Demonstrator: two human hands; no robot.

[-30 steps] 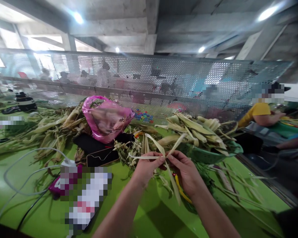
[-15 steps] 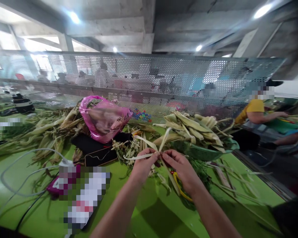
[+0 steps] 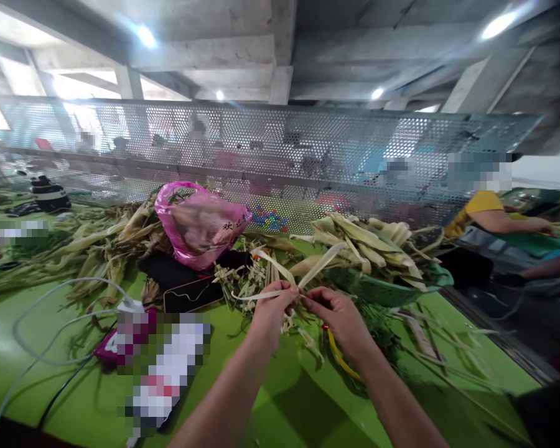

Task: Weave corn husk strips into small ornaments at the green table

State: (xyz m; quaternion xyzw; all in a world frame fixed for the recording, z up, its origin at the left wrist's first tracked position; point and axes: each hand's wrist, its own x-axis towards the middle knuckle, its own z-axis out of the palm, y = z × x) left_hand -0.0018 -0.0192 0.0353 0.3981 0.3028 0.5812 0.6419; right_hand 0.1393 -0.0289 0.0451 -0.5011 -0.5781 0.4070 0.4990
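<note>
Pale husk strips (image 3: 321, 266) fan out from the pinched fingertips of both hands, above the green table (image 3: 280, 398). My left hand (image 3: 276, 306) is closed on the strips from the left side, with one strip curling out past its fingers. Close beside it, my right hand (image 3: 332, 307) pinches the same strips near their meeting point; its fingertips are partly hidden. A yellow-handled tool (image 3: 340, 356) lies under my right wrist. Behind the hands, a green basket (image 3: 392, 287) holds a heap of dry husks (image 3: 368, 242).
A pink plastic bag (image 3: 200, 227) stands behind a phone (image 3: 191, 295). At the left are a husk pile (image 3: 93, 249), white cables and a purple power strip (image 3: 126, 339). A perforated metal screen (image 3: 261, 168) crosses the back. A person in a yellow sleeve (image 3: 483, 205) sits at the right.
The upright strip has tipped over to the right, and the long piece that hung below my fingers no longer shows there. Both hands remain close together. The view has shifted slightly.
</note>
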